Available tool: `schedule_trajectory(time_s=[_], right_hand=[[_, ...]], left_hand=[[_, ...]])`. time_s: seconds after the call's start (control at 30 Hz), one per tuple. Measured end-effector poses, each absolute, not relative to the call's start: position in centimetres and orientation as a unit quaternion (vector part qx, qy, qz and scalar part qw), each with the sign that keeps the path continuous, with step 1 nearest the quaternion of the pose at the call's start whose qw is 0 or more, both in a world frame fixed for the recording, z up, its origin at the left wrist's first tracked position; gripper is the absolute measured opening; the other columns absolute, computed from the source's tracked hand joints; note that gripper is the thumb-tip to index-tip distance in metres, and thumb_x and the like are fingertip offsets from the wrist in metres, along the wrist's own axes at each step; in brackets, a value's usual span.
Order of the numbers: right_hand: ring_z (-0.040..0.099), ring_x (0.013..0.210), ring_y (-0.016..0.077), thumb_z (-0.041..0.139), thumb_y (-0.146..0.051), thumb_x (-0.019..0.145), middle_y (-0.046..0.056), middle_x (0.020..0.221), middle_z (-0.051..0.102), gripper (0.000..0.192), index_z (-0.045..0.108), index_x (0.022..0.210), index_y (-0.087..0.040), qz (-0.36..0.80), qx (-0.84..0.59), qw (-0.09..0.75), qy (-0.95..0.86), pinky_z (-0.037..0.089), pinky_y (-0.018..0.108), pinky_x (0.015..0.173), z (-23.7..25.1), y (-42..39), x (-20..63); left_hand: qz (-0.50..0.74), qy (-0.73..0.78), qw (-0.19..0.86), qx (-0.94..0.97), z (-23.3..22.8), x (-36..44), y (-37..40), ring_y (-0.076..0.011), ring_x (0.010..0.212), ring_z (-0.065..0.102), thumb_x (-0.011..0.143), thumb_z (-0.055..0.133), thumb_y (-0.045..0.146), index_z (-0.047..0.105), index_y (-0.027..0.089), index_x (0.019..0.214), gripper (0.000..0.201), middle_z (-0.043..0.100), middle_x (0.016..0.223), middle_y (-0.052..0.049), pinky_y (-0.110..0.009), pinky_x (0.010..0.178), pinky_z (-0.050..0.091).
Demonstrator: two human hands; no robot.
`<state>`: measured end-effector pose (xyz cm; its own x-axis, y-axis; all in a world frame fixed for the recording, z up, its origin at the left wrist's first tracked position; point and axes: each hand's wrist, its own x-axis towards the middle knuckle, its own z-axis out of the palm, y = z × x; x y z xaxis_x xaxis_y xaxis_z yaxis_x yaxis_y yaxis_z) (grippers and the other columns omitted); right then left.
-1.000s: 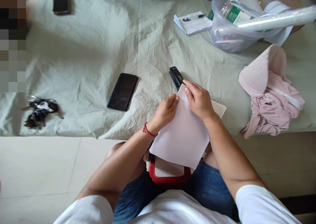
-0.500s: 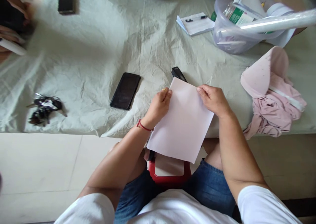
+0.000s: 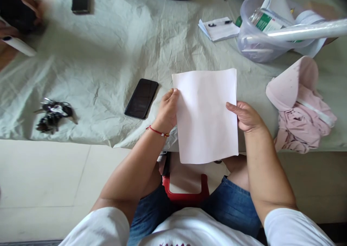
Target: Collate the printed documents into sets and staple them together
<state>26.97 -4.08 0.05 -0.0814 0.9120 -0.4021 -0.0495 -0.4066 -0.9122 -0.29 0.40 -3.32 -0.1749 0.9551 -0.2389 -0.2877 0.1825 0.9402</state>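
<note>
White paper point(image 3: 206, 119) is held up in front of me, nearly upright to my view, its lower end hanging past the table edge. It looks like a small stack, since a second edge shows at the right. My left hand point(image 3: 168, 108) pinches its left side, thumb on top and fingers behind. On the right side my right hand point(image 3: 245, 116) holds it with the thumb over the front; the other fingers are mostly hidden underneath. Left of the paper lies a black smartphone point(image 3: 141, 98) on the cloth. The black stapler-like object seen before is hidden behind the paper.
A greenish cloth point(image 3: 108, 69) covers the table. Keys point(image 3: 55, 114) lie at left, a black box point(image 3: 80, 2) behind them. At right are a pink cap-like cloth item point(image 3: 300, 108), a plastic basket point(image 3: 257, 52) and a notepad point(image 3: 221, 30). Another person's hand point(image 3: 11, 31) is at far left.
The paper has turned from slanted to nearly straight and moved up, covering the black object behind it. My right hand has slid lower along its right edge.
</note>
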Motion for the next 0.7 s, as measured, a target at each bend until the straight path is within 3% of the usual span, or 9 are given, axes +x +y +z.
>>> schedule_trajectory(time_s=[0.13,0.4,0.53,0.7], right_hand=[[0.080,0.121,0.0350,0.108,-0.061,0.060,0.007,0.103,0.087,0.057,0.086,0.097,-0.023,0.609,-0.560,0.419,-0.374,0.059,0.052,0.120,-0.1,-4.0,26.0],[0.080,0.119,0.0343,0.109,-0.058,0.056,0.007,0.100,0.087,0.057,0.085,0.092,-0.021,0.584,-0.565,0.471,-0.344,0.060,0.051,0.118,-0.8,-3.4,25.3],[0.081,0.117,0.0346,0.111,-0.056,0.051,0.006,0.101,0.086,0.059,0.084,0.091,-0.021,0.551,-0.576,0.507,-0.327,0.062,0.051,0.116,-1.1,-3.2,25.8],[0.080,0.121,0.0355,0.110,-0.058,0.049,0.006,0.102,0.086,0.063,0.083,0.092,-0.022,0.524,-0.591,0.528,-0.312,0.060,0.053,0.119,-1.3,-3.0,25.7]], left_hand=[[0.589,0.502,0.573,0.270,-2.8,0.1,0.2,-0.0225,0.109,0.075,0.096,0.083,0.048,0.070,0.023,0.097,0.028,0.079,0.112,-0.006,-0.030,0.093,0.061],[0.519,0.499,0.631,0.288,-1.5,0.2,-0.4,-0.0249,0.088,0.079,0.089,0.087,0.067,0.069,0.021,0.092,0.049,0.076,0.085,-0.006,-0.035,0.078,0.064],[0.465,0.488,0.667,0.317,-0.7,-0.3,-0.6,-0.0254,0.083,0.081,0.087,0.090,0.062,0.073,0.021,0.088,0.045,0.081,0.087,-0.008,-0.034,0.071,0.066],[0.365,0.529,0.684,0.345,-0.5,0.0,-1.0,-0.0244,0.078,0.081,0.095,0.083,0.048,0.078,0.018,0.085,0.032,0.085,0.089,-0.011,-0.032,0.065,0.066]])
